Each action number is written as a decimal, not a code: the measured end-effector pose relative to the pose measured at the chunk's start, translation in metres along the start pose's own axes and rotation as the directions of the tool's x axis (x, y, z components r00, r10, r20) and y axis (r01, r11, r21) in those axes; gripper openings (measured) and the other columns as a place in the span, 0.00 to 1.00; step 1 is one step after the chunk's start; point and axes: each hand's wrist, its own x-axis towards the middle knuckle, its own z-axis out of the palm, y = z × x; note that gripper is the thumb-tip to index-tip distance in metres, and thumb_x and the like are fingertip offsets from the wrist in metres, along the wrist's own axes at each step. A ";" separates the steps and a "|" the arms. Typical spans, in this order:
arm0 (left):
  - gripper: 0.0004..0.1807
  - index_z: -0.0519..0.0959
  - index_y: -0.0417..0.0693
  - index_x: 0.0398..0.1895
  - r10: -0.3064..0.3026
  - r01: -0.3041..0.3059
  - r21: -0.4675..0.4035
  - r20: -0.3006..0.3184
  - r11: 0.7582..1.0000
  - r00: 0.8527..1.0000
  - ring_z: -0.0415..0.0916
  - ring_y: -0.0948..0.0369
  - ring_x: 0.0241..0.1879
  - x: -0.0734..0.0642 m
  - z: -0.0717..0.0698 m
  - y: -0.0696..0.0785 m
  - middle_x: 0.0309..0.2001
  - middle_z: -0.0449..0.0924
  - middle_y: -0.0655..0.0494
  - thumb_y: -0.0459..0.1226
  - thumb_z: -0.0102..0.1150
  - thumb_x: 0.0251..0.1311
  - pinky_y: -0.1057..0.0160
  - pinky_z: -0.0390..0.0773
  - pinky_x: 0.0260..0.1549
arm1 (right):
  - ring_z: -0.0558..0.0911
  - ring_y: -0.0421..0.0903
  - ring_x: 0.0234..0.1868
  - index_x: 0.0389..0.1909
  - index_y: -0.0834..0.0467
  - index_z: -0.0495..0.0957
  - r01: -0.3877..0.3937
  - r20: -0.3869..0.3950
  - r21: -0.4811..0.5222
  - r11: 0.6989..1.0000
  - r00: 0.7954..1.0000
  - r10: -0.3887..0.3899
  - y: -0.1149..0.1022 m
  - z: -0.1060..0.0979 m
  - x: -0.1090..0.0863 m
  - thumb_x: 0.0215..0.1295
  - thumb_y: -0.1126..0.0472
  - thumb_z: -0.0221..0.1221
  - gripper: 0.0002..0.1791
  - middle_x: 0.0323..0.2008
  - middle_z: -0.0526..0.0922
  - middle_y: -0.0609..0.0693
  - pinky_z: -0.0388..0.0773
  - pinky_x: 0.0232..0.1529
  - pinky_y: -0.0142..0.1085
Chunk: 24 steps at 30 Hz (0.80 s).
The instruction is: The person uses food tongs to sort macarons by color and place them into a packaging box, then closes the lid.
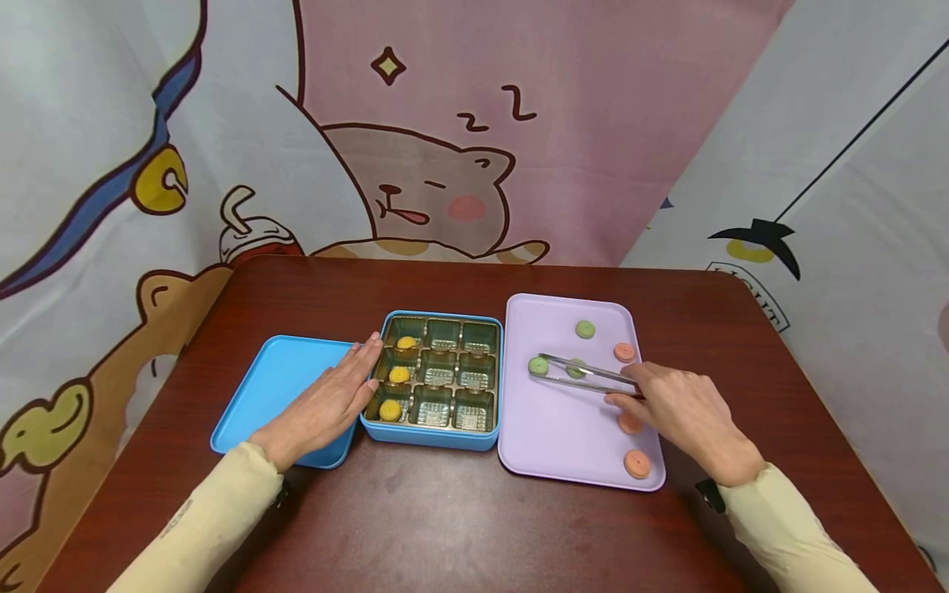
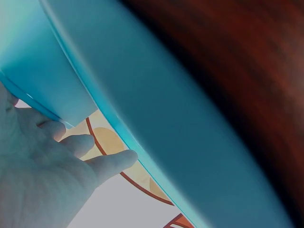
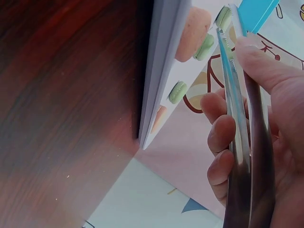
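Note:
My right hand (image 1: 685, 420) holds metal tongs (image 3: 259, 142), thumb on one arm and curled fingers on the other. The tong tips stand on either side of a green macaron (image 1: 538, 366) on the left part of a lilac tray (image 1: 563, 449); whether they pinch it I cannot tell. Under the tongs lies a second green macaron (image 1: 576, 368). With fingers extended, my left hand (image 1: 326, 403) rests at the left side of a blue box (image 1: 430, 439). Yellow macarons (image 1: 390, 410) sit in the left column of its divided gold insert (image 1: 432, 407).
A blue lid (image 1: 285, 387) lies left of the box, partly beneath the left hand. Another green macaron (image 1: 586, 329) is near the tray's far end. Several orange macarons (image 1: 638, 464) line the tray's right side. A printed cloth (image 1: 593, 123) hangs behind the brown table (image 1: 415, 519).

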 end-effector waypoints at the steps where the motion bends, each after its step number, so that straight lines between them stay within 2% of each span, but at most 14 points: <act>1: 0.35 0.43 0.44 0.85 0.000 0.000 0.001 -0.001 1.000 1.000 0.41 0.42 0.81 0.000 0.000 0.000 0.84 0.38 0.49 0.49 0.35 0.84 0.29 0.57 0.69 | 0.64 0.37 0.17 0.36 0.55 0.81 -0.001 0.001 -0.001 1.000 1.000 0.001 0.000 0.000 0.000 0.56 0.46 0.77 0.20 0.18 0.66 0.38 0.60 0.14 0.33; 24: 0.35 0.43 0.45 0.85 -0.011 0.011 0.001 0.005 1.000 1.000 0.41 0.42 0.81 0.000 0.000 0.001 0.84 0.37 0.51 0.48 0.37 0.84 0.29 0.56 0.69 | 0.64 0.38 0.17 0.38 0.56 0.83 0.005 -0.006 -0.014 1.000 1.000 -0.005 -0.002 0.000 0.000 0.56 0.49 0.78 0.19 0.19 0.70 0.40 0.59 0.15 0.33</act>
